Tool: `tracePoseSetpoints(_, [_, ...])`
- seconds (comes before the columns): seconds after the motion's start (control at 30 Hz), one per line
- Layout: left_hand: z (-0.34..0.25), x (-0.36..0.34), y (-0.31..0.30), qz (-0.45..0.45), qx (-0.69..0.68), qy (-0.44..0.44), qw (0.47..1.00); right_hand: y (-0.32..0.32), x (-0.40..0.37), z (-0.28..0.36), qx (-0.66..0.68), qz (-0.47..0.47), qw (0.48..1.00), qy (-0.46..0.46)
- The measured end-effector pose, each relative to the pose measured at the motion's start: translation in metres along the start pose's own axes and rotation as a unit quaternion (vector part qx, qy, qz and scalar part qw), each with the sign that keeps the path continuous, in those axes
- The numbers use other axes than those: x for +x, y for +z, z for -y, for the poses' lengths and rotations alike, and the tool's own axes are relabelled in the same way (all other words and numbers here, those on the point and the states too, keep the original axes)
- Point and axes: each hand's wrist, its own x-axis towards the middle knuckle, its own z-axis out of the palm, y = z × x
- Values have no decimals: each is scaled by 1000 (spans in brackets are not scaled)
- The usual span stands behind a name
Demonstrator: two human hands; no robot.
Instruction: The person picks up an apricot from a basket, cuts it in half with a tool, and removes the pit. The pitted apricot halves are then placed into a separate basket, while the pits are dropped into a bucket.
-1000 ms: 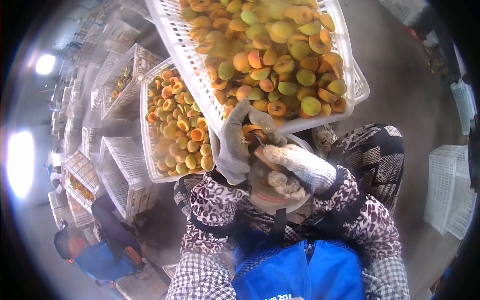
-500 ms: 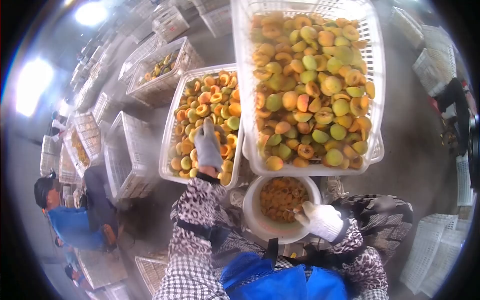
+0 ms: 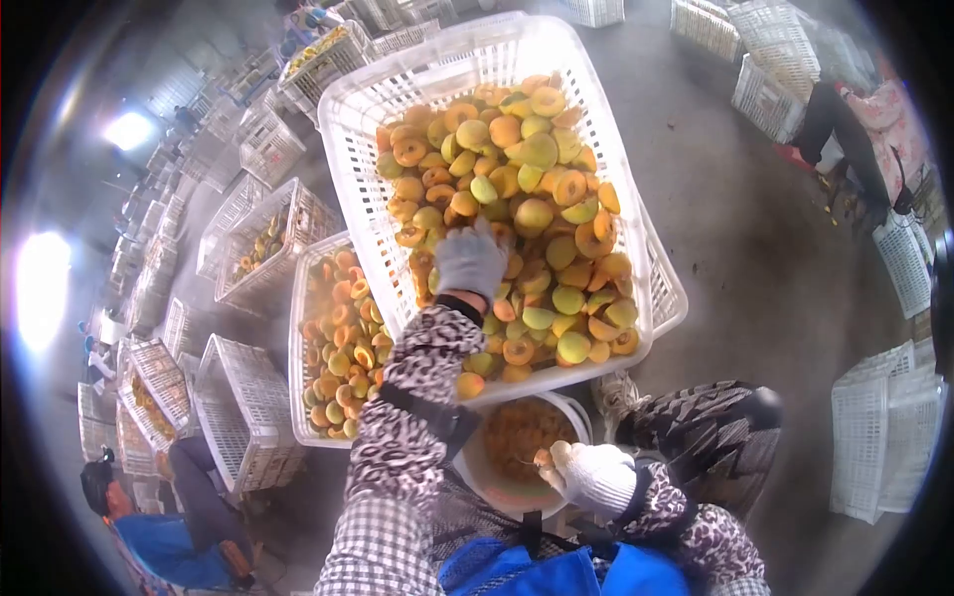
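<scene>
left hand (image 3: pixel 470 260) is set on the fruit (image 3: pixel 542 214) in the big crate (image 3: pixel 368 109). grip half curled, can't be told if one's grabbed. right hand (image 3: pixel 594 475) is fisted at the bucket (image 3: pixel 579 412), contents hidden. side crate (image 3: pixel 294 338) looks partly filled with halves, so loads is probably left.

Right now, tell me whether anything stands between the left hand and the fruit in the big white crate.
Nothing visible does. The left hand lies on top of the fruit in the crate. The right hand is apart, over the bucket.
</scene>
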Motion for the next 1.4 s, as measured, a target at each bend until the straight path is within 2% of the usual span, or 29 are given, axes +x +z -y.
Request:
tracePoseSetpoints(0.03, [-1,3,23,-7,42,15,999,-5,-2,0,-53,-26,998,-6])
tracePoseSetpoints(0.1, [-7,11,23,-30,93,31,995,-7,-3,-9,-37,-48,998,-6])
tracePoseSetpoints(0.17, [-10,-1,4,-29,5,41,999,-3,-7,-12,-16,-72,997,20])
tracePoseSetpoints(0.2, [-9,-11,-9,-28,11,38,999,-8,-5,-8,-12,-70,997,16])
tracePoseSetpoints(0.23, [-8,-23,-21,-33,-320,-44,946,-16,-3,-3,43,-117,991,40])
tracePoseSetpoints(0.27, [-5,-38,-34,-35,-611,-127,781,-24,0,4,99,-159,980,67])
tracePoseSetpoints(0.3, [0,-58,-47,-27,-604,-141,784,-34,3,12,148,-162,974,53])
tracePoseSetpoints(0.33, [5,-78,-61,46,-734,-195,649,-41,8,17,198,-163,966,42])
tracePoseSetpoints(0.37, [7,-96,-73,111,-833,-243,485,-38,15,16,259,-179,949,1])
tracePoseSetpoints(0.4, [1,-110,-83,117,-828,-258,483,-44,20,23,274,-185,944,-12])
tracePoseSetpoints(0.47, [-17,-131,-98,140,-876,-265,377,-42,28,32,290,-249,924,-31])
tracePoseSetpoints(0.5, [-19,-140,-102,146,-884,-294,333,-36,30,34,290,-245,925,-19])
tracePoseSetpoints(0.53, [-21,-144,-104,151,-884,-300,326,-27,33,34,176,-242,954,19])
tracePoseSetpoints(0.57, [-22,-149,-105,138,-899,-260,323,-20,34,35,60,-232,969,54])
tracePoseSetpoints(0.6, [-21,-154,-104,124,-913,-219,320,-25,36,41,58,-224,971,59])
tracePoseSetpoints(0.67, [-11,-160,-99,124,-916,-212,316,-40,39,55,112,-200,972,46])
tracePoseSetpoints(0.73, [-9,-164,-104,99,-876,-169,441,-31,43,53,51,-233,971,-16])
tracePoseSetpoints(0.77, [-13,-169,-110,77,-819,-205,531,-32,43,53,98,-222,970,-16])
tracePoseSetpoints(0.8, [-13,-169,-108,77,-819,-207,529,-35,45,55,144,-211,967,-15])
tracePoseSetpoints(0.87, [-11,-168,-106,66,-853,-271,440,-32,48,57,124,-189,974,6])
tracePoseSetpoints(0.9, [-9,-169,-106,66,-853,-272,440,-29,49,57,106,-170,979,26])
tracePoseSetpoints(1.03, [-3,-170,-102,57,-809,-317,492,-10,55,54,88,-154,983,42])
tracePoseSetpoints(1.1, [0,-171,-98,54,-794,-325,511,-11,54,57,122,-78,989,43])
tracePoseSetpoints(1.13, [2,-171,-95,61,-778,-321,536,-4,54,55,123,-74,989,46])
tracePoseSetpoints(1.17, [4,-171,-94,67,-762,-316,561,8,54,52,139,-113,984,16])
tracePoseSetpoints(1.2, [7,-172,-92,68,-762,-319,560,9,56,53,156,-153,976,-14])
tracePoseSetpoints(1.23, [9,-173,-89,66,-746,-280,601,6,56,53,156,-151,976,-12])
tracePoseSetpoints(1.33, [12,-175,-86,66,-716,-247,649,1,57,52,224,-52,971,61])
tracePoseSetpoints(1.4, [9,-173,-90,70,-706,-251,659,7,58,50,273,-122,954,20])
